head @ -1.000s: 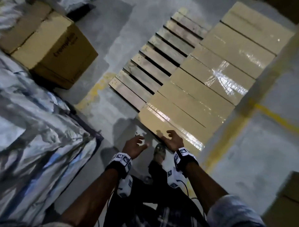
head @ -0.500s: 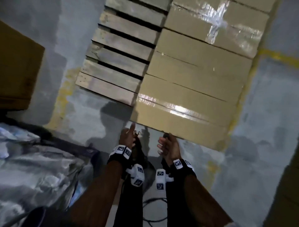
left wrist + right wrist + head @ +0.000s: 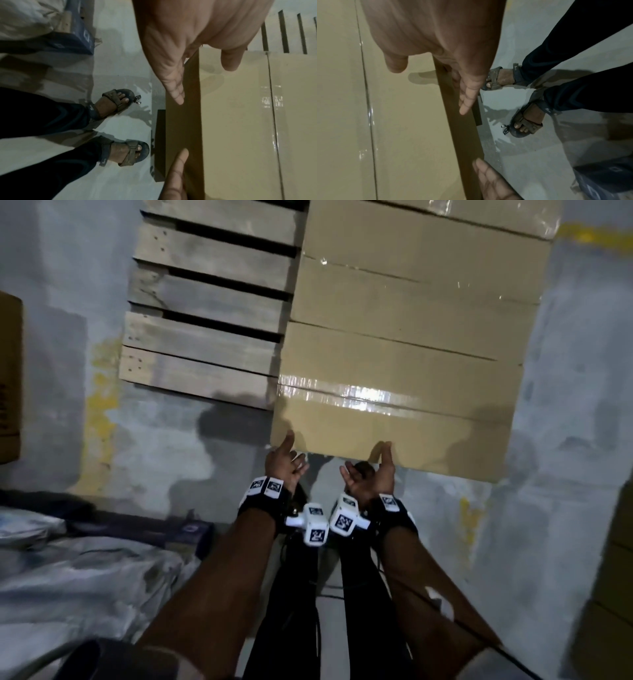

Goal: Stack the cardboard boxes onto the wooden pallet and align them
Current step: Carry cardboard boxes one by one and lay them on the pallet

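**Both hands flat on the near box**

The box [image 3: 394,419] sits at the near end of the row of boxes [image 3: 421,285] on the pallet [image 3: 205,344], its taped seam running across the top. It overhangs the pallet's near edge, with the slats bare to its left.

The left hand [image 3: 284,462] is at the box's near left corner: fingers [image 3: 173,86] straight and flat against the shaded near side, thumb lying over the top edge. The right hand [image 3: 371,474] mirrors it further right along the same edge, fingers [image 3: 469,97] extended down the near side, thumb on top. Neither hand curls round anything; both lie open against the cardboard, a little apart from each other.

Both forearms reach forward and down from the body. The sandalled feet [image 3: 120,125] stand on the floor [image 3: 565,440] just short of the box.
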Demonstrator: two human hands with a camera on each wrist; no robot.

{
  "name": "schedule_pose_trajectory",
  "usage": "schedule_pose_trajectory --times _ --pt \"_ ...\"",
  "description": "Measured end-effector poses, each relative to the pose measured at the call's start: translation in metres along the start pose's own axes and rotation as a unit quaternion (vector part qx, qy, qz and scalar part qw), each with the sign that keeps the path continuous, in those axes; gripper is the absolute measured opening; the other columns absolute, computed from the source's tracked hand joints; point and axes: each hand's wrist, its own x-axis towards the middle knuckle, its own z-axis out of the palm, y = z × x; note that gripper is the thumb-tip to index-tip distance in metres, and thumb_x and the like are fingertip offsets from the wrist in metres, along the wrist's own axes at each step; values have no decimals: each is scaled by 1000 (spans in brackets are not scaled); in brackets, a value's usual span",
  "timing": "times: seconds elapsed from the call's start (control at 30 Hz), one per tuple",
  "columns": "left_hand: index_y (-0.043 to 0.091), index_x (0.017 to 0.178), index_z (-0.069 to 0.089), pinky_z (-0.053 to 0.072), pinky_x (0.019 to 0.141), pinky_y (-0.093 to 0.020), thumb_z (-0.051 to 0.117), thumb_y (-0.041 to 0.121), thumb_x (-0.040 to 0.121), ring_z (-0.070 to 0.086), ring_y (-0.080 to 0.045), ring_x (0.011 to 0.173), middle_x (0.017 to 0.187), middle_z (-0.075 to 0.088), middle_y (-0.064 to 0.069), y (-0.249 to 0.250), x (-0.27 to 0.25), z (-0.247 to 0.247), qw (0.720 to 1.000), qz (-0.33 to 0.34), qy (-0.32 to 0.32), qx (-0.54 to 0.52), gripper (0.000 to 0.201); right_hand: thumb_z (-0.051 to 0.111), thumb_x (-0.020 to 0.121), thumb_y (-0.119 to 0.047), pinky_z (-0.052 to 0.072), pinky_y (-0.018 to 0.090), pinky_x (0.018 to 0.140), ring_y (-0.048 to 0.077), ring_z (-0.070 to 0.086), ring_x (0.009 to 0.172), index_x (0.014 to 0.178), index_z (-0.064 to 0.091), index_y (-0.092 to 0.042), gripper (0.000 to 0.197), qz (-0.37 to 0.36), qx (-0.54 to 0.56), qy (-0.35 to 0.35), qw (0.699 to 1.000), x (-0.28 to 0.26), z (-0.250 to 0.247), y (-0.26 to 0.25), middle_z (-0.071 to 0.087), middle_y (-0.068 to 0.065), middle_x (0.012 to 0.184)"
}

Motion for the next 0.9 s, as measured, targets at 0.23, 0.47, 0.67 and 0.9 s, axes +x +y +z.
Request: schedule_pose_trajectory --times 0.23,0.47,0.67,0.9 --pt "-4 127 58 63 71 -34 63 23 103 69 -29 90 132 65 -27 0 7 14 999 23 21 -15 37 69 96 -48 58 40 91 27 67 98 148 51 -11 66 -7 -11 24 1000 5 5 -17 61 10 130" --pt "-10 136 51 63 76 -35 59 17 105 66 -38 112 134 62 -29 3 7 13 999 38 29 0 42 69 98 -31 63 38 83 30 69 106 136 59 -5 47 -6 -61 1 998 10 -6 -35 66 21 133" --pt "-9 138 50 62 86 -40 59 15 105 65 -36 107 125 63 -27 1 5 19 997 67 29 6 41 67 99 -22 65 36 76 31 70 102 136 56 -2 43 -4 -83 -7 996 10 -15 -44 70 21 113" --pt "1 108 59 63 78 -35 59 16 105 68 -28 90 103 67 -14 4 6 17 998 56 21 20 15 66 100 -22 64 32 65 31 70 102 136 55 -3 43 -7 -84 -13 996 10 -15 -43 68 21 124"
